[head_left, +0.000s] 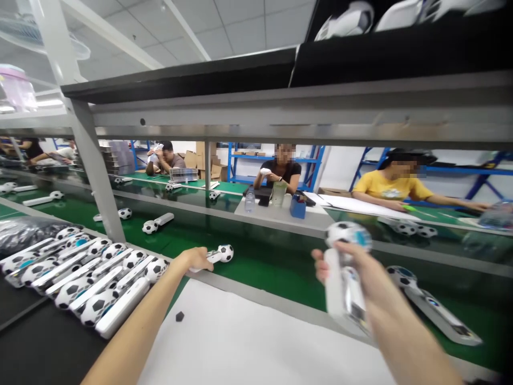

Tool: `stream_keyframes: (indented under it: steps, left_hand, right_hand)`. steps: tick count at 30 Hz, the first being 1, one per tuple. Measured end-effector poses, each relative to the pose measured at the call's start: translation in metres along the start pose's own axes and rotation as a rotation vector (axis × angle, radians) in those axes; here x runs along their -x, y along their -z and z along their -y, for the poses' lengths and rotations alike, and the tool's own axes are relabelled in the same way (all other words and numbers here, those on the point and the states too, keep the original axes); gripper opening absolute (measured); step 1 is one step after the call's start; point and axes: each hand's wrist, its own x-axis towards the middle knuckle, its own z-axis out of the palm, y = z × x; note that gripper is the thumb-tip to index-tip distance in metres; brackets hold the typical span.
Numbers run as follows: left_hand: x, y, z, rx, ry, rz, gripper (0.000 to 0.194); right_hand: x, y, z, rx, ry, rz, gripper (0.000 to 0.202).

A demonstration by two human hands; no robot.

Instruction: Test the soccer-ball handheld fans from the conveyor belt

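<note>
My left hand (196, 259) reaches over the bench edge onto the green conveyor belt (272, 267) and grips the white handle of a soccer-ball-headed handheld fan (221, 253) lying there. My right hand (352, 267) holds another such fan (340, 267) upright above the belt, ball head on top; it is blurred. A row of several more of these fans (86, 280) lies side by side on the dark bench surface at my left.
A white mat (248, 342) with a small black piece (180, 316) lies before me. More fans (430, 307) sit along the belt. A grey frame post (94, 171) and a shelf (280, 101) stand ahead. People work across the line.
</note>
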Motion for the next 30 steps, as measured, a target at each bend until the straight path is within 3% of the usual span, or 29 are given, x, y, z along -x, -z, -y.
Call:
stream_keyframes:
  steps: [2, 4, 11, 16, 19, 25, 30]
  left_hand:
    - [0.0, -0.002, -0.003, 0.06, -0.011, 0.011, 0.037]
    - [0.001, -0.003, -0.006, 0.125, -0.022, 0.026, 0.036]
    - [0.004, -0.017, -0.014, 0.474, -0.121, 0.15, 0.03]
    - [0.008, -0.024, -0.028, 0.769, -0.287, 0.163, 0.044]
    - [0.029, -0.015, -0.044, 0.921, -0.462, 0.159, 0.043]
    - [0.098, 0.008, -0.073, 1.065, -0.734, 0.188, 0.028]
    - [0.13, 0.002, -0.087, 1.035, -0.919, 0.036, 0.039]
  right_hand:
    - [-0.017, -0.005, -0.011, -0.029, -0.175, -0.027, 0.012]
    - [-0.03, -0.003, -0.024, -0.034, -0.214, -0.052, 0.008]
    - [-0.052, 0.026, -0.046, 0.088, -0.237, -0.033, 0.011]
    - [-0.074, 0.048, -0.051, 0.3, -0.114, -0.03, 0.013]
    - [-0.091, 0.066, -0.057, 0.487, 0.013, -0.101, 0.024]
    - [-0.111, 0.101, -0.066, 0.989, 0.145, -0.27, 0.036]
    - [-0.111, 0.117, -0.054, 1.372, 0.13, -0.267, 0.03]
